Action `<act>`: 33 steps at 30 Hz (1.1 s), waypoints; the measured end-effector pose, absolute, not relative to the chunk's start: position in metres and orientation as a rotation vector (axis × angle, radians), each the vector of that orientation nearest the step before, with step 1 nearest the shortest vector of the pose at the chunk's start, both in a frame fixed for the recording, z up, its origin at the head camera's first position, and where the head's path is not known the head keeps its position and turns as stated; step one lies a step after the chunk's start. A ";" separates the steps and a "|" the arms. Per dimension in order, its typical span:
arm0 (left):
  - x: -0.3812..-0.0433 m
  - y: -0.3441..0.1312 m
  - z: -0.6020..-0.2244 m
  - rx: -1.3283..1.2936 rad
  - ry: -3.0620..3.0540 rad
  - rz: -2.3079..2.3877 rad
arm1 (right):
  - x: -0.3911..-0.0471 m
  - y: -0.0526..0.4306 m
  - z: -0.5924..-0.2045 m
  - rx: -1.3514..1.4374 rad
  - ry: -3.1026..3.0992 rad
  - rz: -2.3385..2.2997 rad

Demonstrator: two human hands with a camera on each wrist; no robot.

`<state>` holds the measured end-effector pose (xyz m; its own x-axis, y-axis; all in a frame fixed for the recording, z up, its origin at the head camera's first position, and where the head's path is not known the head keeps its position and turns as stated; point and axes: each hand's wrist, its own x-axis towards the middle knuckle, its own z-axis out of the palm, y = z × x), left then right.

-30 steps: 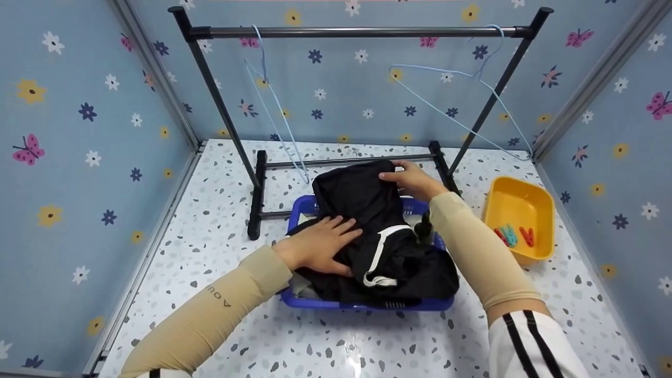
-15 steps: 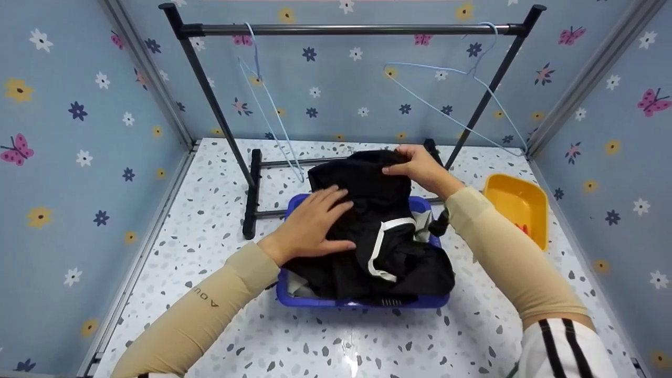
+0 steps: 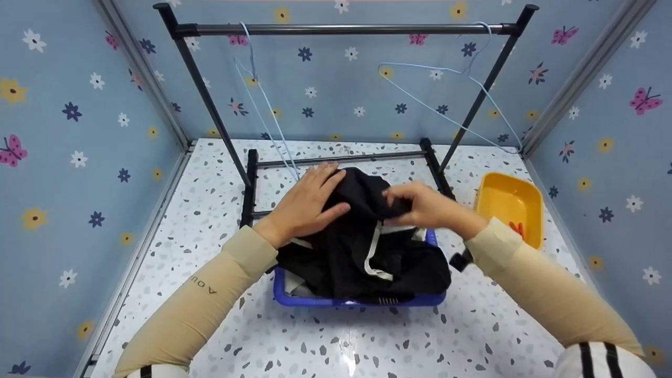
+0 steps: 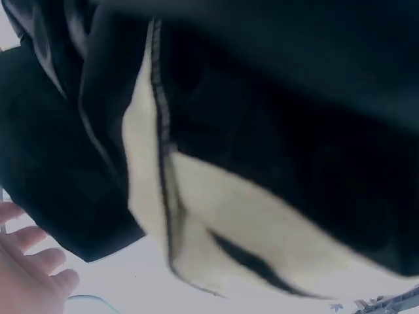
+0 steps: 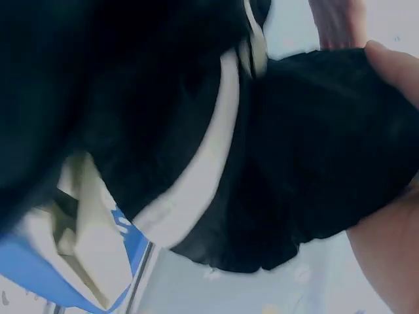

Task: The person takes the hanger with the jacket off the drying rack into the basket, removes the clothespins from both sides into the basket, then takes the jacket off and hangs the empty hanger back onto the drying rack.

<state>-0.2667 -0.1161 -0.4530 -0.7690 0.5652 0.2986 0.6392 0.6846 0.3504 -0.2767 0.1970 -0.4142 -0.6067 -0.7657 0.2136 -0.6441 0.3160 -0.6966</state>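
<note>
A black garment with white stripes (image 3: 341,268) lies bunched over a blue plastic basket (image 3: 315,301), its upper part raised between both hands. My left hand (image 3: 307,202) touches the left side of that raised part, fingers extended and thumb apart. With thumb and curled fingers, my right hand (image 3: 428,207) pinches the cloth at its right side. Close up in the right wrist view, the black cloth (image 5: 327,137) runs between my thumb and fingers. Dark folds and a pale panel (image 4: 147,150) fill most of the left wrist view. What kind of garment it is, I cannot tell.
Behind the basket stands a black clothes rack (image 3: 336,29) with a blue hanger (image 3: 262,100) on the left and another hanger (image 3: 446,110) on the right. A yellow tub (image 3: 506,199) with red clothespins (image 3: 516,229) sits at the right. Patterned walls enclose the floor.
My right hand has gone up with the cloth, then down and toward me, folding it over. My left hand has slid upward along the garment's left side.
</note>
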 end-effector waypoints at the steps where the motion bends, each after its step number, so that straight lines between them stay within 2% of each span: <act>1: -0.268 -0.115 -0.452 -0.984 -2.749 -0.685 | -0.269 0.197 -0.417 -1.397 2.419 -1.116; 6: -0.270 -0.108 -0.452 -1.047 -2.890 -0.680 | -0.243 0.197 -0.430 -1.745 2.410 -0.891; 12: -0.266 -0.097 -0.462 -1.193 -3.058 -0.514 | -0.239 0.202 -0.436 -1.881 2.473 -0.936; 14: -0.264 -0.096 -0.465 -1.228 -3.074 -0.479 | -0.245 0.204 -0.434 -1.822 2.532 -1.041; 17: -0.262 -0.093 -0.468 -1.261 -3.077 -0.447 | -0.254 0.203 -0.427 -1.577 2.645 -1.071; 23: -0.256 -0.092 -0.473 -1.316 -3.084 -0.372 | -0.278 0.188 -0.429 -1.067 2.663 -0.739; 27: -0.251 -0.092 -0.474 -1.373 -3.101 -0.324 | -0.283 0.183 -0.440 -0.989 2.547 -0.549; 33: -0.244 -0.098 -0.476 -1.404 -3.167 -0.253 | -0.271 0.181 -0.456 -1.012 2.443 -0.356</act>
<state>-0.2441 -0.0978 -0.4756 -0.6276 0.7407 -0.2397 0.6932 0.6719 0.2609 -0.2708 0.1808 -0.4556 -0.6184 -0.7169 -0.3219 -0.5955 0.6948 -0.4034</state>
